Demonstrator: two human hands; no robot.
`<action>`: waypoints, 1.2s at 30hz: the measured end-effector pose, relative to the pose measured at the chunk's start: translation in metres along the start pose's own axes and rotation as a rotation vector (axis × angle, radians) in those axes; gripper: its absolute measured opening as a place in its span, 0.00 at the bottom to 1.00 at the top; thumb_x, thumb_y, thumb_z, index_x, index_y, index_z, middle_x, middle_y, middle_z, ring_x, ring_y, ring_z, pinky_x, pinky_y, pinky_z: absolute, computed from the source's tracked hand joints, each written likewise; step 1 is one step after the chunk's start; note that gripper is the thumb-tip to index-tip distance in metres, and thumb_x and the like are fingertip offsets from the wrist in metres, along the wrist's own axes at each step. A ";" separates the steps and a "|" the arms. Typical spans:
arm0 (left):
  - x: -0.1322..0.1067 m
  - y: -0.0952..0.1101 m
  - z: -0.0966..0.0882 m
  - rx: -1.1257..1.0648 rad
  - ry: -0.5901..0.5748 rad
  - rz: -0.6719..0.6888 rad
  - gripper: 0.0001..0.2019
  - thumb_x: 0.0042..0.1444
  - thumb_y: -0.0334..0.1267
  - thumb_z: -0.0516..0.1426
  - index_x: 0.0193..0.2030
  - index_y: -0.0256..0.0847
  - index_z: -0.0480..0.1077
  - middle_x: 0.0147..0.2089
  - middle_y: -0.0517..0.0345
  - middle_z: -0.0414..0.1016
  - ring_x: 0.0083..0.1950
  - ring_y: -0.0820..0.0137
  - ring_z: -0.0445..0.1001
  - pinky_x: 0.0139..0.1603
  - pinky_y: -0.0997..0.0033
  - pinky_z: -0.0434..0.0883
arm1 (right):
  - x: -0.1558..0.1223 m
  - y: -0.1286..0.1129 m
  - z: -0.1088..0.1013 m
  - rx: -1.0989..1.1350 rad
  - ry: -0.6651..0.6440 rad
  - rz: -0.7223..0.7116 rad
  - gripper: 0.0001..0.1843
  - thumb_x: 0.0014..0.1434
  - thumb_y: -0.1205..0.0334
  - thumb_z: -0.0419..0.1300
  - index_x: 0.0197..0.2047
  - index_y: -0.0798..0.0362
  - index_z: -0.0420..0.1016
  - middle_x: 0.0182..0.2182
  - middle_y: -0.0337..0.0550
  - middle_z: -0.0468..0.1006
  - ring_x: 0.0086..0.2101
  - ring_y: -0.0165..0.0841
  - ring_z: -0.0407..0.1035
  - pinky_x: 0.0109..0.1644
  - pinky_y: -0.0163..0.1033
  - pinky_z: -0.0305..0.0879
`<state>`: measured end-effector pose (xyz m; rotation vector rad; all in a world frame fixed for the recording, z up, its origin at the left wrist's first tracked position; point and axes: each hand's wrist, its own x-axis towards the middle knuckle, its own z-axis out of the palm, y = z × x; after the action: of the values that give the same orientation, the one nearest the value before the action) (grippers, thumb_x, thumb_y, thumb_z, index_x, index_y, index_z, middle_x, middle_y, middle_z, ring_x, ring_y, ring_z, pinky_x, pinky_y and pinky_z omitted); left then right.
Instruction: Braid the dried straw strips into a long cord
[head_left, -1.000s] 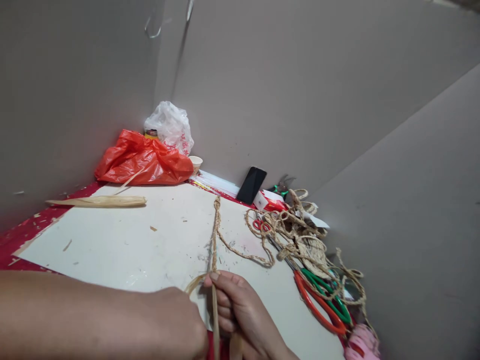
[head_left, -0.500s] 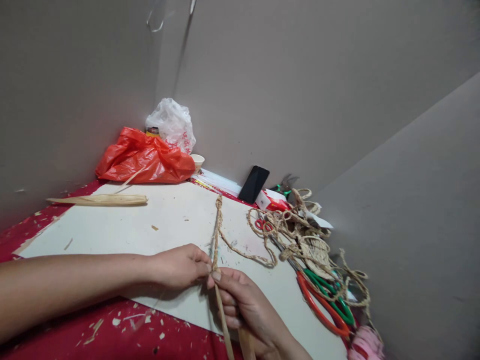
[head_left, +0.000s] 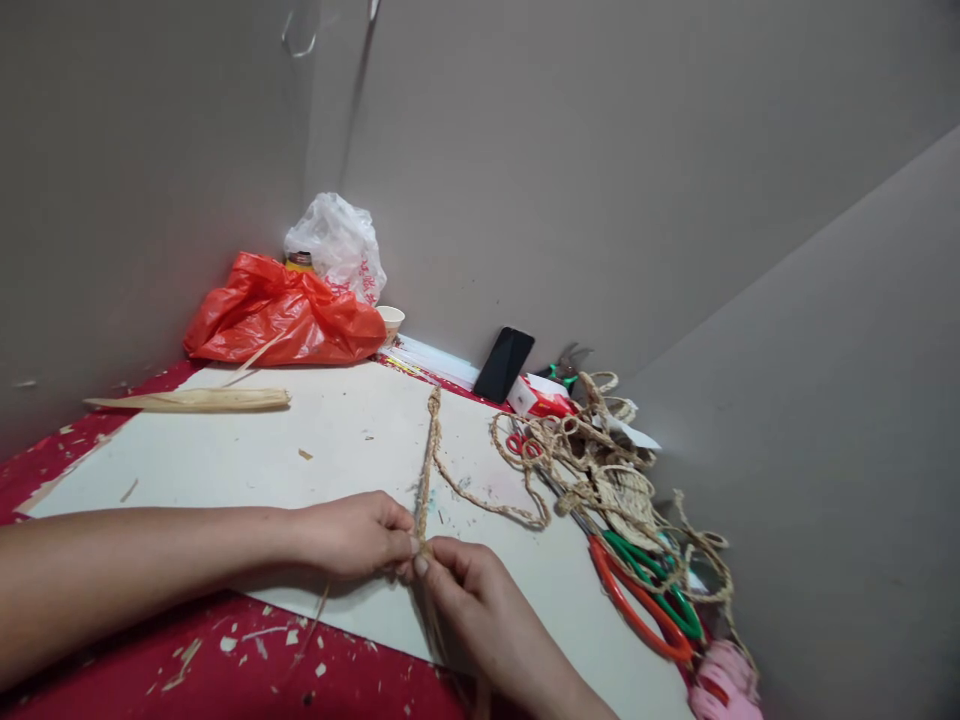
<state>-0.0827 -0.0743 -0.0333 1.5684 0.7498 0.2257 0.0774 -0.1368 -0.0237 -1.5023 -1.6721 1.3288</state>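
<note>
A tan braided cord runs from a looped top on the white board toward me, and its thinner braided length trails off to the right. My left hand comes in from the left and pinches the lower end of the braid. Close against it, my right hand also pinches there, thumb against fingers, at the point where loose strands leave the braid. Below the hands the loose strands hang toward the board's near edge, partly hidden and blurred. A thin wisp also shows below my left wrist.
A flat pale strip of fibre lies at the left. At the back are a red plastic bag, a paper cup and a black phone. On the right, large scissors, small scissors and tangled braided cord crowd the edge.
The right hand's fingers have curled in closer to the left hand, and the loose strands below have shifted. The whole view has moved slightly.
</note>
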 end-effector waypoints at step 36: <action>-0.009 0.006 0.011 -0.253 0.129 -0.004 0.15 0.49 0.46 0.55 0.25 0.34 0.69 0.19 0.65 0.61 0.23 0.78 0.54 0.26 0.76 0.53 | -0.027 -0.018 -0.008 -0.091 -0.061 -0.146 0.20 0.56 0.49 0.55 0.19 0.52 0.68 0.15 0.36 0.63 0.18 0.27 0.55 0.23 0.34 0.49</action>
<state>-0.0811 -0.0882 -0.0272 1.3209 0.7924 0.4064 0.0835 -0.1581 0.0012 -1.3726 -1.8651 1.2471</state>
